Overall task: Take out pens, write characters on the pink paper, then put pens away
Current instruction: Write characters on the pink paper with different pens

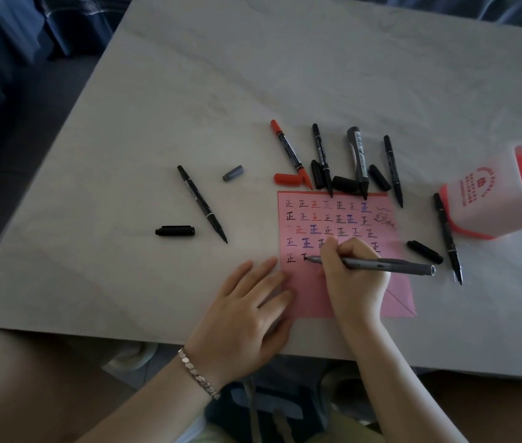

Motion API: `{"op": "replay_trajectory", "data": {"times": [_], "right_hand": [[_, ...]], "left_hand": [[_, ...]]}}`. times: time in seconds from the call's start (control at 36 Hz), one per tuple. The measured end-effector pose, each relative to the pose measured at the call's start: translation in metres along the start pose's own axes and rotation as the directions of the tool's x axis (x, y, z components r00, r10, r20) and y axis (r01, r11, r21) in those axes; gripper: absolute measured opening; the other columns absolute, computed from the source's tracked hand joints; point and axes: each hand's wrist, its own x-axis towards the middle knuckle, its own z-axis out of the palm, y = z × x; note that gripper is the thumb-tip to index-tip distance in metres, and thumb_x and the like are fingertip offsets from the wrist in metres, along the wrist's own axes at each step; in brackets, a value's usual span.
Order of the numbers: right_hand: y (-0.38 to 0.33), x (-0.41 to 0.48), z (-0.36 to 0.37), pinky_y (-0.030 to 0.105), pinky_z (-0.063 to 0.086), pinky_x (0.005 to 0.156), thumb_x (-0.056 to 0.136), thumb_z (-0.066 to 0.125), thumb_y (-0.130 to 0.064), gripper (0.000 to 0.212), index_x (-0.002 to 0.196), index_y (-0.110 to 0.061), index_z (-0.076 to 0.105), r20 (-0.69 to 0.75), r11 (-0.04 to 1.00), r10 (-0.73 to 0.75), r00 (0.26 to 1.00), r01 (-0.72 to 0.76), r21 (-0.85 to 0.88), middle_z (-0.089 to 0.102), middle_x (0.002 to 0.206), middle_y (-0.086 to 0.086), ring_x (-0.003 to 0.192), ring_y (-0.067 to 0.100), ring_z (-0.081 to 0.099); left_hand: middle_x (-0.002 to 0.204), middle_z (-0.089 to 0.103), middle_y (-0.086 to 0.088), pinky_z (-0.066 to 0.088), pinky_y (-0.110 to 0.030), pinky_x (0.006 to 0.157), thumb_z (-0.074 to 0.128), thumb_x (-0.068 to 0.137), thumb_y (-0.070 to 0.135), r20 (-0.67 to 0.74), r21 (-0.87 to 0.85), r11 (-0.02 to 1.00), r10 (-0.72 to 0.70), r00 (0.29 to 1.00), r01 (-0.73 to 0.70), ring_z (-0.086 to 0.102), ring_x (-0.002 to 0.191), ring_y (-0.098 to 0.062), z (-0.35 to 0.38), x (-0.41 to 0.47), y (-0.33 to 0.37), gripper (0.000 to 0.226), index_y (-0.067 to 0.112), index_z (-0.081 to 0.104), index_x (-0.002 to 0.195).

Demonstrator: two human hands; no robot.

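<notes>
Head view: right hand (pixel 354 276) grips grey pen (pixel 390 266); left hand (pixel 247 311) presses pink paper (pixel 397 298) open-fingered; holder (pixel 483 199) lies tipped.

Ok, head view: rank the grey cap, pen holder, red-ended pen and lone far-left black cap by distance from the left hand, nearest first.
From the left hand, resting at the pink paper's left edge:
1. Lone black cap, up-left of it.
2. Grey cap, straight beyond it.
3. Red-ended pen, past the paper's top edge.
4. Pen holder, far right.
</notes>
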Motion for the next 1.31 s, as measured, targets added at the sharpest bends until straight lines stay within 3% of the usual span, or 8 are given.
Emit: {"op": "replay_trajectory", "data": {"times": [0.25, 0.44, 0.81, 0.97, 1.06, 1.11, 1.19, 1.31], "right_hand": [[-0.003, -0.001, 0.0, 0.018, 0.035, 0.042, 0.082, 0.06, -0.006, 0.033, 0.052, 0.004, 0.049, -0.015, 1.0, 0.022, 1.0, -0.022, -0.011, 0.054, 0.05, 0.026, 0.045, 0.014, 0.045], [-0.002, 0.0, 0.001, 0.02, 0.036, 0.043, 0.083, 0.061, -0.011, 0.034, 0.051, -0.006, 0.05, 0.037, 0.999, 0.013, 0.999, -0.012, -0.03, 0.057, 0.05, 0.021, 0.047, 0.015, 0.048], [-0.004, -0.002, 0.0, 0.013, 0.035, 0.041, 0.081, 0.062, -0.006, 0.034, 0.05, -0.002, 0.051, 0.028, 1.0, -0.012, 1.0, 0.012, -0.02, 0.055, 0.046, 0.02, 0.045, 0.014, 0.048], [-0.002, -0.001, 0.001, 0.035, 0.039, 0.042, 0.075, 0.057, -0.014, 0.033, 0.048, 0.002, 0.047, -0.065, 0.999, -0.01, 0.998, 0.007, -0.037, 0.051, 0.043, 0.023, 0.041, 0.032, 0.046], [-0.003, -0.001, 0.0, 0.036, 0.039, 0.041, 0.075, 0.056, -0.015, 0.032, 0.048, 0.001, 0.048, -0.075, 0.999, 0.0, 0.997, -0.003, -0.036, 0.051, 0.042, 0.02, 0.041, 0.035, 0.047], [-0.006, -0.001, -0.001, 0.03, 0.04, 0.041, 0.079, 0.058, -0.01, 0.034, 0.05, 0.004, 0.047, -0.095, 1.0, 0.024, 0.995, -0.022, 0.022, 0.051, 0.043, 0.019, 0.039, 0.029, 0.046], [-0.01, 0.001, -0.004, 0.011, 0.038, 0.042, 0.085, 0.058, -0.01, 0.031, 0.058, 0.003, 0.052, -0.122, 0.986, 0.121, 0.985, -0.105, 0.13, 0.052, 0.047, 0.009, 0.04, 0.007, 0.047], [-0.014, 0.015, -0.015, 0.011, 0.037, 0.04, 0.085, 0.06, -0.023, 0.026, 0.063, -0.013, 0.05, -0.065, 0.944, 0.236, 0.97, -0.213, 0.251, 0.051, 0.048, -0.002, 0.037, -0.001, 0.043]], "left_hand": [[0.119, 0.061, -0.003, 0.027, -0.037, 0.108, 0.05, 0.084, 0.033, 0.002, 0.005, 1.0, 0.002, 1.0, -0.002, 0.042, 0.125, -0.019, -0.001, -0.001, 0.0, 0.029, 0.018, 0.063, 0.105], [0.119, 0.061, -0.003, 0.028, -0.037, 0.107, 0.05, 0.084, 0.033, 0.0, 0.006, 1.0, 0.004, 1.0, -0.004, 0.043, 0.125, -0.02, -0.001, 0.0, 0.0, 0.029, 0.018, 0.062, 0.106], [0.12, 0.061, -0.003, 0.029, -0.038, 0.107, 0.05, 0.085, 0.033, -0.004, 0.011, 1.0, 0.001, 1.0, -0.001, 0.044, 0.124, -0.02, 0.0, -0.001, 0.0, 0.029, 0.018, 0.063, 0.105], [0.119, 0.062, -0.004, 0.028, -0.037, 0.107, 0.05, 0.084, 0.033, 0.0, 0.014, 1.0, -0.001, 1.0, 0.001, 0.044, 0.124, -0.02, 0.0, -0.001, 0.0, 0.029, 0.018, 0.064, 0.105], [0.119, 0.061, -0.004, 0.028, -0.037, 0.108, 0.05, 0.084, 0.033, 0.001, 0.016, 1.0, -0.001, 1.0, 0.001, 0.043, 0.124, -0.02, 0.0, -0.001, 0.0, 0.029, 0.018, 0.064, 0.105], [0.12, 0.061, -0.004, 0.029, -0.038, 0.107, 0.05, 0.084, 0.034, 0.001, 0.012, 1.0, -0.001, 1.0, 0.001, 0.043, 0.124, -0.02, 0.0, -0.001, 0.0, 0.029, 0.018, 0.063, 0.106], [0.122, 0.059, -0.005, 0.028, -0.04, 0.107, 0.048, 0.086, 0.036, 0.028, 0.026, 1.0, 0.009, 1.0, -0.009, 0.043, 0.125, -0.023, 0.0, -0.001, -0.001, 0.03, 0.024, 0.059, 0.111], [0.125, 0.057, -0.005, 0.025, -0.041, 0.107, 0.046, 0.085, 0.039, 0.08, 0.066, 0.997, 0.029, 0.996, -0.034, 0.041, 0.126, -0.024, -0.001, -0.001, -0.003, 0.03, 0.032, 0.052, 0.113]]}}
